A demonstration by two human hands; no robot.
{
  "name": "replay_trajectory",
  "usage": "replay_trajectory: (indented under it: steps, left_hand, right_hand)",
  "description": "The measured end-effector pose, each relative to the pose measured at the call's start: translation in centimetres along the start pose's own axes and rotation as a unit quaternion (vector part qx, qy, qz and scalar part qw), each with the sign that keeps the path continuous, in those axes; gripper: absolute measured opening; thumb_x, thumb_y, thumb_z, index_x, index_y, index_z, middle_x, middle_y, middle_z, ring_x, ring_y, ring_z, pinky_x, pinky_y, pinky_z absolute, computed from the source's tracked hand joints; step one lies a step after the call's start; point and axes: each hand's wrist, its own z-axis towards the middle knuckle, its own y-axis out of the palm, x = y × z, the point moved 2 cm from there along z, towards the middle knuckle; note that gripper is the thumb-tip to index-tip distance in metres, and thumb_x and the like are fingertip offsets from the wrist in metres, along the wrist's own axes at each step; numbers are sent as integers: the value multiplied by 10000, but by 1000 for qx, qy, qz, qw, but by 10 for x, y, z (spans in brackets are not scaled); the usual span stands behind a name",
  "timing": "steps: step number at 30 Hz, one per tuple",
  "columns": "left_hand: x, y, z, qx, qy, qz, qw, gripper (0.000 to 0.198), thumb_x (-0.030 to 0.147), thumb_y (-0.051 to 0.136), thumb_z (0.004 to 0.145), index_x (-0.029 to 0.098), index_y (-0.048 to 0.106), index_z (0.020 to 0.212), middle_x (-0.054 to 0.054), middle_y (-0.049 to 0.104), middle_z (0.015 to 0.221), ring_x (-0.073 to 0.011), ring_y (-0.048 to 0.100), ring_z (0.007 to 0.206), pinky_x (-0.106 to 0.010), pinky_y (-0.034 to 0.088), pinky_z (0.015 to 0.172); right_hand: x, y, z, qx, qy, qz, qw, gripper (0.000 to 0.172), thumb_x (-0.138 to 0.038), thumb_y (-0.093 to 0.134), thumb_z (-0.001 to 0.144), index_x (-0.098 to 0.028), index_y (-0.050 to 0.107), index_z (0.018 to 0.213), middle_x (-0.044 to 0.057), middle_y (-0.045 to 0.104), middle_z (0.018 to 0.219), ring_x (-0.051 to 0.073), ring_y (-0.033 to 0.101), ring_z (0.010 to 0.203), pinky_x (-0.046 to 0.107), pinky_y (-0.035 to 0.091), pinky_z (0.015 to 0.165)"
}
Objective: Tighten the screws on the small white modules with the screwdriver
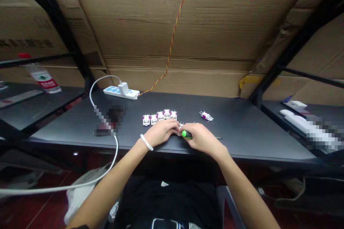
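Note:
My left hand (161, 132) and my right hand (201, 138) meet over the black desktop (242, 130), close to its front edge. Between them, a small white terminal module (180, 128) is partly hidden by my fingers, and both hands seem to hold it. My right fingers curl around a green-handled screwdriver (185, 134). Just left of my hands stands a tight cluster of several white-and-purple modules (159, 116). Another such module (206, 116) lies apart, beyond my right hand. A white beaded bracelet (146, 142) circles my left wrist.
A white power strip (121, 92) with a plugged-in charger sits at the desk's back, its white cable (117, 150) looping down past the front edge. A pixelated object (109, 121) lies left of the modules. Cardboard (172, 25) walls the back; side shelves hold other items.

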Motion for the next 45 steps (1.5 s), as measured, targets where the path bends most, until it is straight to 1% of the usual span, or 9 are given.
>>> replay_trajectory:
  steps: [3,7,14,18,21,28,36,41,45]
  left_hand:
    - [1,0,0,3,-2,8,1000,182,117,582,1047,200,726,972,-78,773,1172,-232,741,1112,-373,584,1035]
    - [2,0,1,5,-8,20,1000,184,94,574,1040,198,710,972,-76,772,1161,-227,739,1108,-380,590,1042]
    - [3,1,0,3,-11,22,1000,177,100,570,1045,199,703,983,-77,762,1165,-225,736,1109,-381,593,1043]
    - [3,1,0,0,-17,30,999,181,106,560,1049,200,701,986,-73,753,1169,-225,731,1110,-382,592,1042]
    - [4,2,0,1,-17,42,999,177,110,557,1049,196,701,992,-78,745,1165,-231,729,1103,-376,594,1029]
    - [6,4,0,-3,-23,65,998,164,143,555,1062,204,701,1019,-78,738,1198,-240,727,1117,-389,598,1031]
    - [5,6,1,-9,-20,94,995,187,157,550,1070,208,729,1059,-84,741,1207,-239,737,1093,-379,607,1009]
    - [5,7,1,-2,-18,86,996,192,172,557,1079,202,746,1054,-84,747,1217,-243,743,1114,-387,607,1029]
    - [8,8,1,11,-25,80,996,187,153,589,1057,204,769,1043,-79,758,1207,-240,749,1094,-383,609,1023]
  right_hand:
    - [-1,-1,0,3,1,0,1000,228,-29,666,918,-192,786,1023,87,832,1032,254,774,953,322,497,864]
    - [-2,-1,0,7,-1,2,1000,224,-12,664,899,-182,776,994,91,821,1011,252,764,943,316,484,845]
    - [-1,0,-1,7,-2,11,1000,255,-4,672,859,-179,773,1015,95,826,1027,266,769,967,331,503,896]
    - [0,-1,-1,8,-6,12,1000,240,-13,662,864,-178,769,1001,96,818,1008,264,763,949,331,506,882]
    - [1,-1,-1,8,-6,9,1000,264,-4,655,854,-179,767,1016,93,815,1005,261,759,942,331,506,879]
    - [2,-1,-1,6,-2,13,1000,266,-2,658,835,-179,768,999,92,819,1021,266,766,960,331,514,890]
    - [4,-2,-1,12,7,18,1000,264,-6,659,816,-183,782,968,97,833,1005,261,766,937,320,508,875]
    - [4,-3,-1,11,14,20,1000,242,-18,657,827,-182,784,951,94,832,990,248,762,917,308,506,850]
    - [3,-4,-1,8,19,17,1000,242,-13,658,824,-177,778,956,93,823,988,241,754,915,301,501,844]
